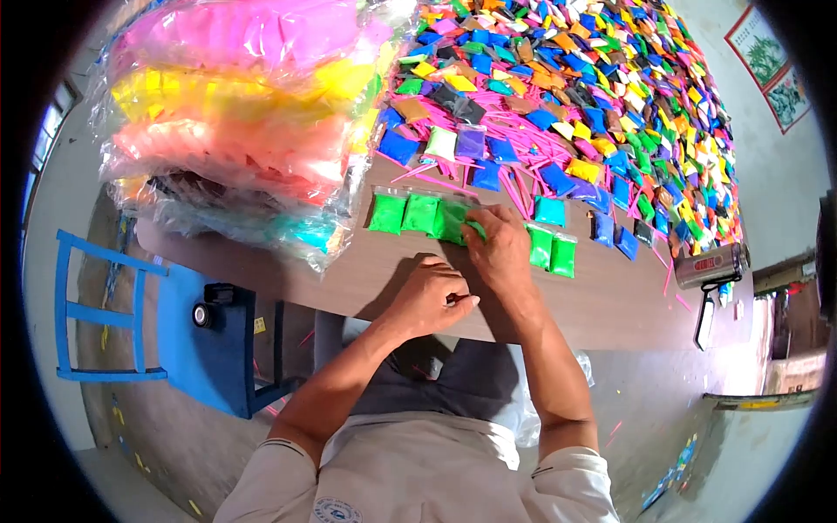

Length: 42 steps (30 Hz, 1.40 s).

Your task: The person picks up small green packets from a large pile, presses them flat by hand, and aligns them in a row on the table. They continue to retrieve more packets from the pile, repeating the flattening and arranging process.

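Small clear packets with bright green filling lie in a row on the brown table (pixel 349 292). My right hand (pixel 500 248) reaches into the middle of this row, its fingers closed on a green packet (pixel 475 228) that they mostly cover. Just left of it is another green packet (pixel 451 221), partly shaded. Farther left are two more, and to the right a green packet (pixel 540 247) lies against a second one. Near the table's front edge, my left hand (pixel 432 298) is loosely curled, with nothing visible in it.
A big heap of multicoloured packets (pixel 567 78) and pink sticks (pixel 523 135) covers the far side. Large clear bags of coloured pieces (pixel 235 131) are stacked at left. A silver cylindrical device (pixel 713 266) sits at the right edge; a blue chair (pixel 196 336) stands at lower left.
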### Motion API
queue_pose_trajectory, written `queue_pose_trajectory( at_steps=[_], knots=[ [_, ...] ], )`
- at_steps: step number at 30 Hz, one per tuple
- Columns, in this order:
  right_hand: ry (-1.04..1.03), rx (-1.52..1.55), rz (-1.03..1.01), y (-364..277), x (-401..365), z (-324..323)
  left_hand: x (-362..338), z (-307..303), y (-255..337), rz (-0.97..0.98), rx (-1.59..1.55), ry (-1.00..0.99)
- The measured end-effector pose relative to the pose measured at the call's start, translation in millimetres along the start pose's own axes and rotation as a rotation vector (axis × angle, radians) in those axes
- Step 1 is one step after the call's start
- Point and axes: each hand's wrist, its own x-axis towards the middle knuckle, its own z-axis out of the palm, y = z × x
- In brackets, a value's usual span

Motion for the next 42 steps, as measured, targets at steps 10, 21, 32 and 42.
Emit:
queue_pose_trajectory(
  at_steps=[10,21,32,42],
  knots=[
    [-0.168,0.017,-0.146,-15,32,38,-2,2,-3,-0.038,0.000,0.010],
    [-0.132,-0.006,-0.199,-17,29,40,-2,3,-1,-0.013,0.041,0.019],
    [0.045,0.072,-0.257,-10,106,43,0,0,0,0.019,0.028,0.010],
    [0.042,0.058,-0.081,14,242,106,-3,3,-5,0.001,-0.001,-0.014]
  ],
)
